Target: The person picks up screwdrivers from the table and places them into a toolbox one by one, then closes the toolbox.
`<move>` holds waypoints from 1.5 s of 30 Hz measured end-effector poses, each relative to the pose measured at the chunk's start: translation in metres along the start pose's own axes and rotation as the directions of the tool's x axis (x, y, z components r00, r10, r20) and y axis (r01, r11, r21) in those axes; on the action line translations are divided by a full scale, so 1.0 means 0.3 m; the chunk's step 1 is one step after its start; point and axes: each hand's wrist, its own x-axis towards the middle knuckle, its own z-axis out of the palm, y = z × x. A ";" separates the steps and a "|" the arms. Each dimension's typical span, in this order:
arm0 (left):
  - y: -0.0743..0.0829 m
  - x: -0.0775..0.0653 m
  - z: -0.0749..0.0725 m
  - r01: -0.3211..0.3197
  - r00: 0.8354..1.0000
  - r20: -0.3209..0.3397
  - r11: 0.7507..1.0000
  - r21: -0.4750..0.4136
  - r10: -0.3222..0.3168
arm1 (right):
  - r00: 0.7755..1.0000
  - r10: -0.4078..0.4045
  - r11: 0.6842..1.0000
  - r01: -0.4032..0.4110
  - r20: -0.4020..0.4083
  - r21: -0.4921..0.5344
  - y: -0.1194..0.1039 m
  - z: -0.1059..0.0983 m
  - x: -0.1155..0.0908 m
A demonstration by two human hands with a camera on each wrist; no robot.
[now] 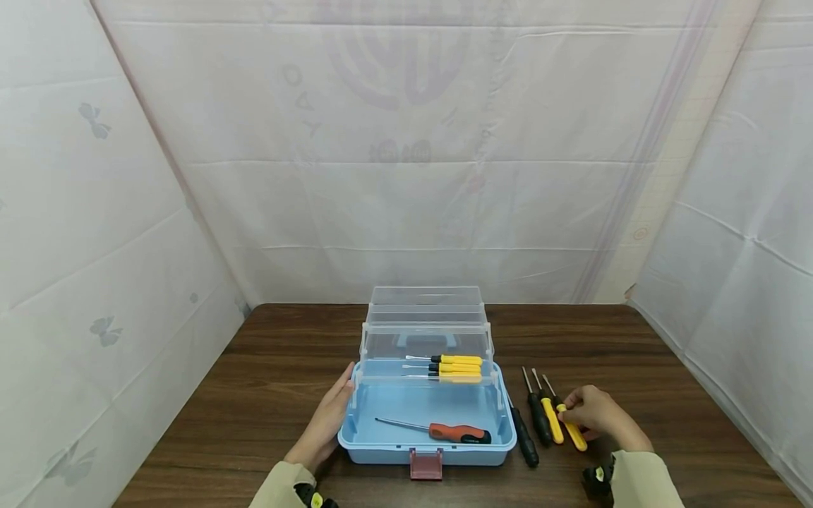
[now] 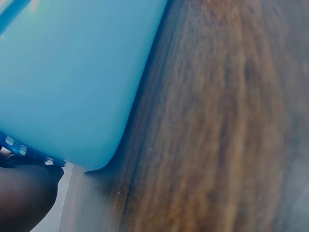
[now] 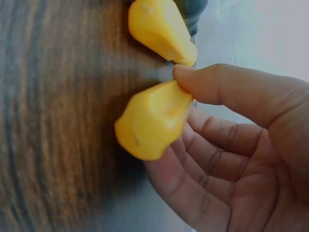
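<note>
My right hand (image 1: 600,416) pinches the yellow handle of a yellow-and-black screwdriver (image 1: 575,436) between thumb and fingers, at the right of the table; the right wrist view shows the handle's butt end (image 3: 147,123). My left hand (image 1: 329,422) rests with fairly straight fingers along the left wall of a light blue toolbox (image 1: 375,457). Inside the box lies an orange-and-black screwdriver (image 1: 454,432). Three yellow-handled screwdrivers (image 1: 459,367) lie side by side in the clear raised tray (image 1: 381,346). The left wrist view shows the box's wall (image 2: 82,87) close up.
Left of the held screwdriver lie another yellow-and-black screwdriver (image 1: 550,421) and a black-handled screwdriver (image 1: 538,418). A second black-handled one (image 1: 524,439) lies against the box's right side. The clear lid (image 1: 425,296) stands raised; a pink latch (image 1: 425,466) hangs in front.
</note>
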 end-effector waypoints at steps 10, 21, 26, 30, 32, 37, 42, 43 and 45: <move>-0.003 0.001 0.001 -0.004 1.000 -0.004 1.000 0.006 0.004 | 1.000 -0.028 0.999 0.028 -0.011 0.018 0.015 -0.001 0.000; -0.006 0.002 0.001 -0.010 1.000 -0.005 1.000 0.010 0.010 | 0.999 -0.041 0.999 0.041 -0.022 0.020 0.016 -0.007 0.007; -0.005 0.002 0.002 -0.007 1.000 -0.010 1.000 0.013 0.007 | 0.999 -0.046 0.999 0.046 -0.023 0.005 0.006 -0.015 0.009; -0.003 0.001 0.003 -0.003 1.000 -0.013 1.000 0.015 0.003 | 0.999 -0.048 0.999 0.048 -0.022 -0.005 -0.005 -0.022 0.007; -0.002 0.001 0.003 -0.002 1.000 -0.014 1.000 0.015 0.002 | 0.998 -0.049 0.999 0.048 -0.026 -0.005 -0.010 -0.025 0.004; -0.002 0.002 0.003 0.001 1.000 -0.012 1.000 0.016 0.000 | 0.997 -0.073 0.997 0.073 -0.039 -0.004 -0.019 -0.029 -0.005; -0.005 0.001 0.001 -0.004 1.000 -0.010 1.000 0.017 0.004 | 0.994 -0.095 0.995 0.095 -0.045 -0.006 -0.027 -0.040 -0.011; -0.005 0.001 0.001 -0.005 1.000 -0.008 1.000 0.016 0.005 | 0.994 -0.100 0.995 0.100 -0.044 -0.002 -0.029 -0.042 -0.011; -0.006 0.002 0.000 -0.009 1.000 -0.006 1.000 0.013 0.009 | 0.993 -0.112 0.994 0.112 -0.041 -0.005 -0.034 -0.048 -0.013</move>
